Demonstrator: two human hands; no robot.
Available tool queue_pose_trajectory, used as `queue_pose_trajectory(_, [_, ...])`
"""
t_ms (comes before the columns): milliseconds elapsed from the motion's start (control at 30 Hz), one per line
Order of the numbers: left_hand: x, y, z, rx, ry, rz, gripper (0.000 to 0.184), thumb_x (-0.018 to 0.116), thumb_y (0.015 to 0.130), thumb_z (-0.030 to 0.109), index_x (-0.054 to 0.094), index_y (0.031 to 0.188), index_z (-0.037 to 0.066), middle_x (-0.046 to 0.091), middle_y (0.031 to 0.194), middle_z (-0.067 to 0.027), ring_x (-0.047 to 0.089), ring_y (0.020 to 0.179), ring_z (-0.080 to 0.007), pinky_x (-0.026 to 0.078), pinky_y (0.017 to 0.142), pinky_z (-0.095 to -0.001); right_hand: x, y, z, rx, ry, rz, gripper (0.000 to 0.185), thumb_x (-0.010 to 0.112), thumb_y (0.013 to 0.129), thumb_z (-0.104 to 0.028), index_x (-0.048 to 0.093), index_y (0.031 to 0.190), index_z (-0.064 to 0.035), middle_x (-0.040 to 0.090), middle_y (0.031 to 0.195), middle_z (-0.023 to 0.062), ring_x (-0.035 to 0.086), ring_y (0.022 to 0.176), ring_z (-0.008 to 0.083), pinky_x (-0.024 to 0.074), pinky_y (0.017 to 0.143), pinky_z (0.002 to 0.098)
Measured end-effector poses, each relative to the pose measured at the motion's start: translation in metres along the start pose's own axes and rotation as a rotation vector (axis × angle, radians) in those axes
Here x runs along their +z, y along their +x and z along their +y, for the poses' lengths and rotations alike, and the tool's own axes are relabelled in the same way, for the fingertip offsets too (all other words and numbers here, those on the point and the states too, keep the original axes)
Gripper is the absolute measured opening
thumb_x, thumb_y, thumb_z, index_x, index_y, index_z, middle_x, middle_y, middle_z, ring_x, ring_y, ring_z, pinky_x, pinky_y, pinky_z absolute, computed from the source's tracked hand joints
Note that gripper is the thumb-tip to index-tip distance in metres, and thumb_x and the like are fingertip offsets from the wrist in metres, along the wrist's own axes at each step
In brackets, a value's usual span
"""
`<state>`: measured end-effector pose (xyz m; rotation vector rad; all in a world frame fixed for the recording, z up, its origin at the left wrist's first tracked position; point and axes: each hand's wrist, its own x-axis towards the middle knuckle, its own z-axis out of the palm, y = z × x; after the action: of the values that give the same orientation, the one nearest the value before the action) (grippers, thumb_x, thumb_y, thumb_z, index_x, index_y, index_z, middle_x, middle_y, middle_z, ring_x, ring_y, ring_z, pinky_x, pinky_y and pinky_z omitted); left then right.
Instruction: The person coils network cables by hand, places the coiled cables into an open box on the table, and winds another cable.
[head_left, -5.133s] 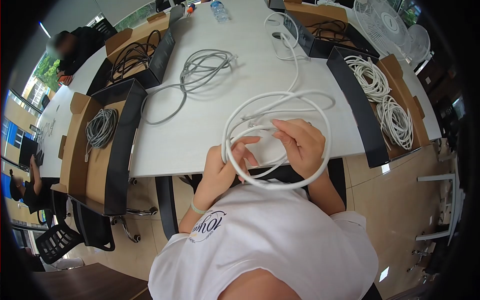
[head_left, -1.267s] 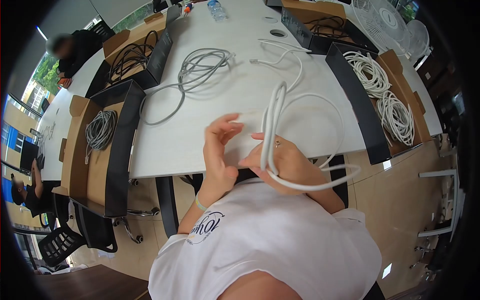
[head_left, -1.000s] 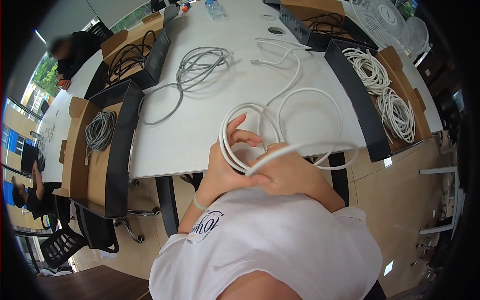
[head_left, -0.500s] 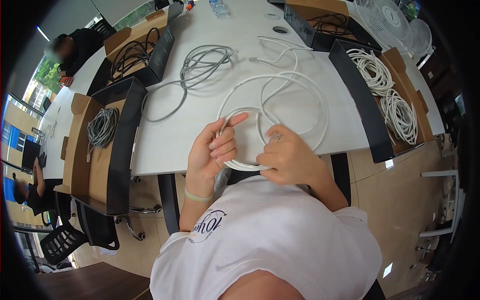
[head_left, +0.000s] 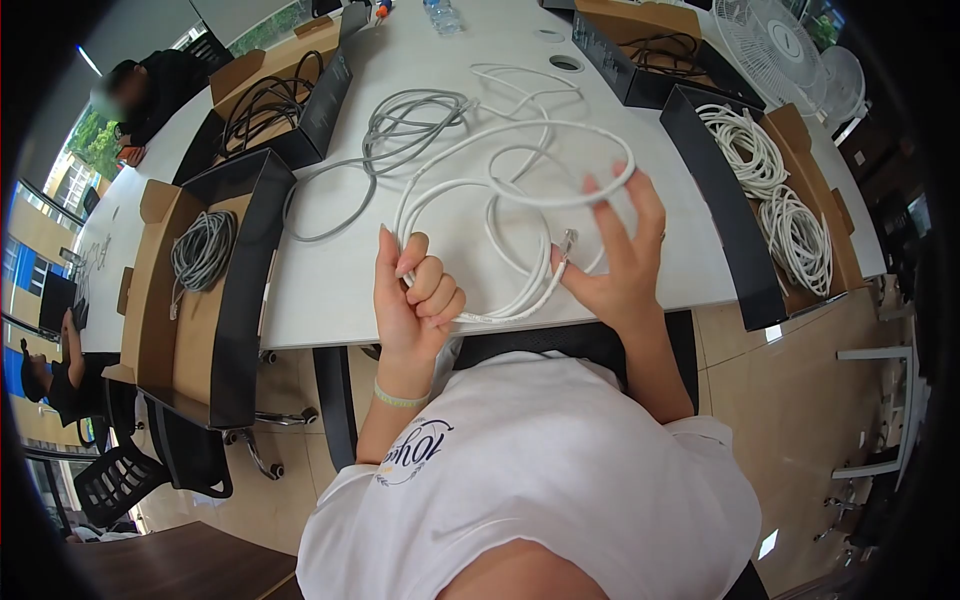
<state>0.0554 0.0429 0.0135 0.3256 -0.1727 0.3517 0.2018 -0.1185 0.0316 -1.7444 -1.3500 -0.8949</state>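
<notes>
A white network cable [head_left: 480, 318] is partly coiled at the table's front edge, its loops spreading over the tabletop. My left hand [head_left: 422, 290] is closed around the bundled loops on their left side. My right hand [head_left: 625, 250] is at the right of the coil, its fingers spread and slightly blurred, with a raised loop of the same cable caught at the fingertips. Beside my right thumb, a clear plug [head_left: 569, 240] on the cable's end points upward. Behind the coil lies a loose grey cable [head_left: 415, 125], partly looped.
On the left, an open box [head_left: 205, 350] holds a coiled grey cable [head_left: 204, 250], with a box of black cables [head_left: 265, 115] behind it. White coils [head_left: 795, 240] fill a box at right. A fan [head_left: 775, 45], a bottle [head_left: 442, 15] and two other people are farther off.
My right hand has moved up and right from the coil, its fingers spreading and lifting a loop. The cable's loose far part has slid left across the table. My left hand keeps its grip.
</notes>
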Motion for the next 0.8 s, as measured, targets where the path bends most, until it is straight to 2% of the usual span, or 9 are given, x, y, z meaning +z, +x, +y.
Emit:
queue_pose_trajectory(67, [0.001,-0.001,-0.001,0.049,0.093,-0.005,0.042,0.024,0.098,0.047,0.032,0.069,0.018,0.019,0.046,0.0066,0.014,0.037,-0.0050,0.018,0.034,-0.0208,-0.004,0.004,0.004,0.091,0.163,0.034,0.090,0.084,0.056,-0.022,0.040,0.135,-0.0107,0.024,0.140,0.0231,0.031,0.128,0.0379,0.0333,0.100,0.0472])
queue_pose_trajectory(200, [0.005,-0.001,-0.003,0.020,0.180,0.054,0.043,0.024,0.097,0.049,0.032,0.069,0.018,0.019,0.046,0.0068,0.013,0.037,-0.0051,0.018,0.034,-0.0206,0.005,0.001,0.011,-0.082,0.328,0.162,0.092,0.083,0.059,-0.022,0.036,0.136,-0.0054,0.021,0.142,0.0239,0.029,0.130,0.0396,0.0322,0.102,0.0439])
queue_pose_trajectory(400, [-0.003,0.002,-0.001,0.003,0.115,0.038,0.042,0.027,0.097,0.047,0.033,0.070,0.016,0.032,0.055,0.0048,0.028,0.045,-0.0057,0.024,0.040,-0.0204,-0.008,0.006,-0.010,-0.020,0.325,-0.251,0.066,0.063,0.062,-0.005,0.045,0.126,0.0018,0.050,0.126,0.0136,0.042,0.119,0.0341,0.0344,0.099,0.0447])
queue_pose_trajectory(500, [0.003,0.007,-0.015,0.293,0.603,0.342,0.043,0.027,0.098,0.046,0.045,0.082,0.010,0.039,0.077,-0.0009,0.041,0.083,-0.0103,0.037,0.079,-0.0232,-0.010,0.006,-0.005,-0.090,0.460,-0.281,0.062,0.061,0.060,-0.009,0.051,0.120,0.0025,0.049,0.126,0.0162,0.042,0.119,0.0357,0.0330,0.100,0.0450])
queue_pose_trajectory(600, [0.003,0.003,-0.024,0.546,0.991,0.408,0.045,0.026,0.098,0.046,0.047,0.092,0.007,0.044,0.085,-0.0019,0.043,0.085,-0.0117,0.037,0.089,-0.0261,-0.015,0.008,0.004,-0.094,0.745,-0.261,0.053,0.061,0.065,-0.019,0.057,0.114,0.0029,0.047,0.126,0.0199,0.040,0.122,0.0360,0.0309,0.102,0.0453])
queue_pose_trajectory(633, [0.010,0.004,-0.027,0.478,0.871,0.447,0.047,0.027,0.097,0.047,0.046,0.100,0.005,0.050,0.107,-0.0058,0.045,0.086,-0.0116,0.040,0.089,-0.0290,-0.015,0.006,0.003,-0.094,0.744,-0.261,0.053,0.061,0.065,-0.019,0.057,0.114,0.0029,0.047,0.126,0.0199,0.040,0.122,0.0360,0.0309,0.102,0.0453])
queue_pose_trajectory(700, [0.016,0.006,-0.020,0.296,0.606,0.335,0.045,0.028,0.097,0.046,0.047,0.096,0.005,0.045,0.125,-0.0116,0.047,0.081,-0.0121,0.046,0.083,-0.0289,-0.011,-0.002,-0.001,0.145,0.904,-0.142,0.059,0.053,0.077,-0.047,0.059,0.108,0.0036,0.039,0.133,0.0230,0.031,0.128,0.0426,0.0335,0.100,0.0478])
queue_pose_trajectory(733, [0.016,0.008,-0.019,0.303,0.578,0.371,0.043,0.029,0.097,0.045,0.047,0.093,0.006,0.041,0.128,-0.0145,0.043,0.066,-0.0086,0.045,0.059,-0.0175,-0.007,-0.005,0.004,0.156,0.893,-0.113,0.062,0.056,0.079,-0.045,0.053,0.118,0.0023,0.032,0.138,0.0204,0.026,0.132,0.0381,0.0314,0.103,0.0459])
queue_pose_trajectory(800, [0.008,0.004,-0.011,0.283,0.537,0.277,0.043,0.029,0.097,0.045,0.047,0.092,0.006,0.043,0.126,-0.0150,0.038,0.060,-0.0064,0.037,0.052,-0.0154,0.003,-0.004,-0.001,0.234,0.952,0.017,0.062,0.061,0.078,-0.037,0.046,0.124,0.0014,0.032,0.138,0.0201,0.026,0.132,0.0361,0.0309,0.103,0.0447])
